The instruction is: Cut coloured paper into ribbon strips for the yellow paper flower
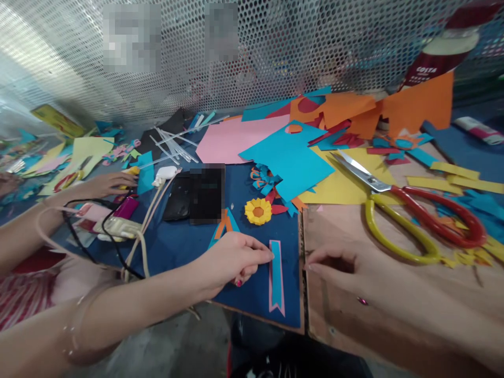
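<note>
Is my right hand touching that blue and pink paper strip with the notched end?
Apart. The head view shows bare blue tabletop between the right hand and the blue-on-pink paper strip.

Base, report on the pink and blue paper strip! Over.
Left hand touching strip. Right hand off it, seemingly empty. Metal scissors, red and yellow handles, beyond right hand.

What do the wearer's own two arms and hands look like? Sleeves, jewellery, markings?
Both forearms are bare, no sleeves or gloves in view. Left hand: glossy magenta polish on a visible nail, plus a translucent, rounded bangle up the forearm. Right hand: a small shiny magenta spot, nail or ring, can't tell which.
</note>
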Demonstrator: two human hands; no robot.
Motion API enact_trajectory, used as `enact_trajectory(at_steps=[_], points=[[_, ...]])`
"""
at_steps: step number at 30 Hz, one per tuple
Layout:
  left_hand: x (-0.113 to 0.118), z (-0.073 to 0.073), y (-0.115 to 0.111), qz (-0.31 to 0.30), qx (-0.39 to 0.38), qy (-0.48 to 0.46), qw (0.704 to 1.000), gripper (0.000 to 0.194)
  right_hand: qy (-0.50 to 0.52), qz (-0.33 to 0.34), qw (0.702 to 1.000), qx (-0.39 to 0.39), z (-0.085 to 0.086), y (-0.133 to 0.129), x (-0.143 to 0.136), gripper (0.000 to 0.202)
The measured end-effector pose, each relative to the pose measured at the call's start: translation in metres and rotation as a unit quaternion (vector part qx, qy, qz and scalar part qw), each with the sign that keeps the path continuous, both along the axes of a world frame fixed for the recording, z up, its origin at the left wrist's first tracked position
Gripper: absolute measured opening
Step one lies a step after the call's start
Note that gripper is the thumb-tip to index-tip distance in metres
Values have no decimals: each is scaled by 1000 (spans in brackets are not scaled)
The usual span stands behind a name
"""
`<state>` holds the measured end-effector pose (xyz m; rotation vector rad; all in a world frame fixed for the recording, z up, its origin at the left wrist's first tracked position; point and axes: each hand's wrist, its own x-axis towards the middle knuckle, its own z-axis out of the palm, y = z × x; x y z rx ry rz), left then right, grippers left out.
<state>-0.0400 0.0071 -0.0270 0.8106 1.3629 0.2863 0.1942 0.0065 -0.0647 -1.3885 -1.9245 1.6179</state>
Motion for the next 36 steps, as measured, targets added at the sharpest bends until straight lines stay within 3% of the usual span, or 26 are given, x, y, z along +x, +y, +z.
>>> enact_trajectory(at_steps=[3,7,12,17,20,23,30,36], points=[[1,0,-1,-7,7,15,1000,17,-21,-4,997,68,4,-7,-4,24],[2,0,-3,-12,20,35,999,20,-55,12,969,240,10,-19,-11,29],[5,3,-3,-23,20,50,998,23,-143,57,873,463,10,-24,-20,37],[6,2,-2,-25,35,46,998,20,-204,98,788,572,-1,-20,-26,41],[6,1,-2,-28,38,55,997,18,-220,122,755,606,-10,-18,-27,39],[7,1,-3,-31,38,64,997,18,-239,141,744,608,-14,-17,-29,39],[10,10,-2,-51,32,93,994,17,-276,208,717,605,-4,-19,-33,49],[11,12,-1,-62,36,109,991,21,-310,223,710,592,1,-21,-36,47]])
